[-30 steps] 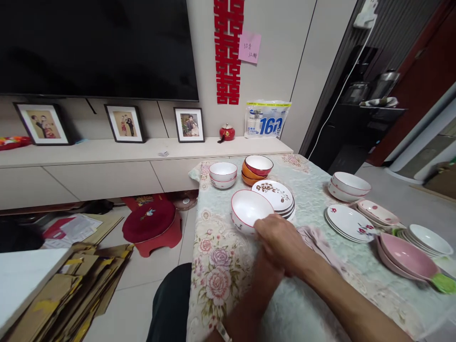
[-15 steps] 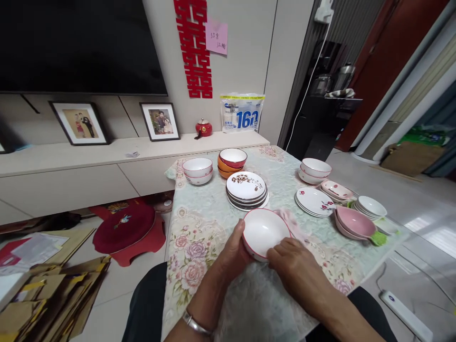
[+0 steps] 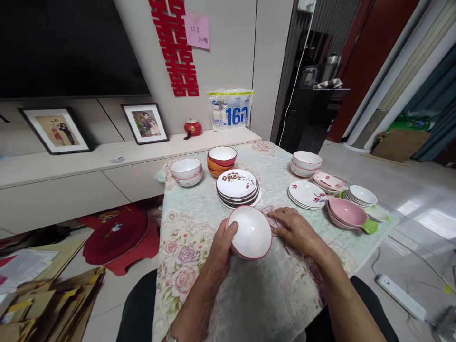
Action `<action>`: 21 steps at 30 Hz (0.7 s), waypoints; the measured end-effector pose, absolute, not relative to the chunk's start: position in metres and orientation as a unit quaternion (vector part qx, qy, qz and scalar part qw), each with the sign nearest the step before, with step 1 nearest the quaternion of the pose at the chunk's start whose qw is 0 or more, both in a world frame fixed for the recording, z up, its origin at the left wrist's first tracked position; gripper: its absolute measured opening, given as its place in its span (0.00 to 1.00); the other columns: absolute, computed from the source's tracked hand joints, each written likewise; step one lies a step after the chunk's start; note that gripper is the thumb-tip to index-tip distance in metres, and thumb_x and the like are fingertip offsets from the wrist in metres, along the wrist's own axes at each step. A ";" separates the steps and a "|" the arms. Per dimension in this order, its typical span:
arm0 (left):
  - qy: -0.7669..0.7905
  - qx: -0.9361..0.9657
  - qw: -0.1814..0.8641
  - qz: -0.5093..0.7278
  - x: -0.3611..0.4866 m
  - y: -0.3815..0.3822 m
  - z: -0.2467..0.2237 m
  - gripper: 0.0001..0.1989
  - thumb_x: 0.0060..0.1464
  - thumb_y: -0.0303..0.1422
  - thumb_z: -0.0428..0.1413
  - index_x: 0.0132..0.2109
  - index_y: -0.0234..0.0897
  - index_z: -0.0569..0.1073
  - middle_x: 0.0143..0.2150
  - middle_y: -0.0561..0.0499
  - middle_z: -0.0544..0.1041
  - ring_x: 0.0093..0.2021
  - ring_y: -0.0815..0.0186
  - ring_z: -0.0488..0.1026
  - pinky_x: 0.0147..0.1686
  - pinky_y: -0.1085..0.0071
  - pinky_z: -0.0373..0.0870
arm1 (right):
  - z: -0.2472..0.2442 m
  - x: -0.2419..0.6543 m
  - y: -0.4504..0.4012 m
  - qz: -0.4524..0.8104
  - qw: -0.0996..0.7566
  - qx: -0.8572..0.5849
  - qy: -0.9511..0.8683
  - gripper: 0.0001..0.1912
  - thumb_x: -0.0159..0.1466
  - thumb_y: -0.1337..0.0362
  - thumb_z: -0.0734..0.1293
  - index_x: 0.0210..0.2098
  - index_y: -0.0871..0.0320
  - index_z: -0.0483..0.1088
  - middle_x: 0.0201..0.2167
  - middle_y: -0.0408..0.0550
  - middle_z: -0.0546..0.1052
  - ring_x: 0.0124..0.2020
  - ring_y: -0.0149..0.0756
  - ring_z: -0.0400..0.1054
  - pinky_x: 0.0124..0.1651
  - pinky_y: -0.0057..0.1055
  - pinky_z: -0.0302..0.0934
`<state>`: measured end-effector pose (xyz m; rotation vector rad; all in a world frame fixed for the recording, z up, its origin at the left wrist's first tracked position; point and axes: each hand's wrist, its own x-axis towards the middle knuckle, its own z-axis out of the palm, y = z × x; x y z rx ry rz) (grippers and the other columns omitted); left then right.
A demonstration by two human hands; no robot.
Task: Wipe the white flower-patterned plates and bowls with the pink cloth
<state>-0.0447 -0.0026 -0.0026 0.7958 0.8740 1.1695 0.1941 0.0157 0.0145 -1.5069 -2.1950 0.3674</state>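
My left hand [image 3: 221,244] grips the left side of a white bowl [image 3: 251,232] with a red rim, thumb over the edge; the bowl is tilted with its inside towards me. Just right of the bowl, my right hand [image 3: 294,229] has its fingertips and thumb around a pink cloth [image 3: 271,214] on the table. Behind the bowl stands a stack of plates [image 3: 235,184], the top one with a brown flower pattern.
Stacked white bowls [image 3: 186,169] and orange and red bowls [image 3: 221,159] stand at the back left. Rightward are more white bowls [image 3: 306,161], flowered plates [image 3: 306,194], pink dishes [image 3: 347,212] and small white bowls [image 3: 361,194]. A red stool [image 3: 117,237] is beside the table.
My right hand has left the bowl's rim and moved up to the pink cloth. The left hand keeps the bowl, now tilted more. The camera view has shifted a little.
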 end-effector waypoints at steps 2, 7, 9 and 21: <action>0.406 0.343 0.666 0.523 -0.045 -0.002 -0.003 0.30 0.56 0.49 0.59 0.58 0.32 0.71 0.51 0.42 0.80 0.49 0.55 0.76 0.43 0.67 0.71 | -0.001 0.191 0.018 0.135 0.195 -0.578 -0.781 0.19 0.64 0.67 0.67 0.54 0.54 0.75 0.43 0.53 0.77 0.45 0.43 0.71 0.48 0.36 0.63; 0.429 0.337 0.648 0.531 -0.044 -0.003 -0.006 0.30 0.56 0.50 0.58 0.58 0.33 0.72 0.52 0.42 0.79 0.46 0.57 0.76 0.40 0.68 0.71 | -0.004 0.188 0.018 0.147 0.302 -0.635 -0.696 0.14 0.65 0.60 0.65 0.47 0.55 0.77 0.43 0.52 0.79 0.45 0.44 0.72 0.50 0.38 0.62; 0.424 0.344 0.646 0.533 -0.043 -0.003 -0.006 0.30 0.56 0.50 0.58 0.57 0.32 0.72 0.53 0.41 0.79 0.47 0.56 0.76 0.43 0.67 0.71 | 0.001 0.188 0.016 0.146 0.380 -0.638 -0.653 0.15 0.64 0.57 0.66 0.47 0.55 0.77 0.46 0.53 0.79 0.47 0.46 0.72 0.51 0.39 0.62; 0.451 0.512 0.562 0.468 -0.044 -0.012 0.008 0.41 0.48 0.41 0.65 0.68 0.34 0.65 0.62 0.40 0.74 0.58 0.46 0.71 0.56 0.58 0.68 | 0.018 0.155 0.002 0.108 0.417 -0.508 -0.746 0.17 0.71 0.63 0.61 0.55 0.54 0.74 0.44 0.53 0.73 0.48 0.42 0.70 0.51 0.41 0.66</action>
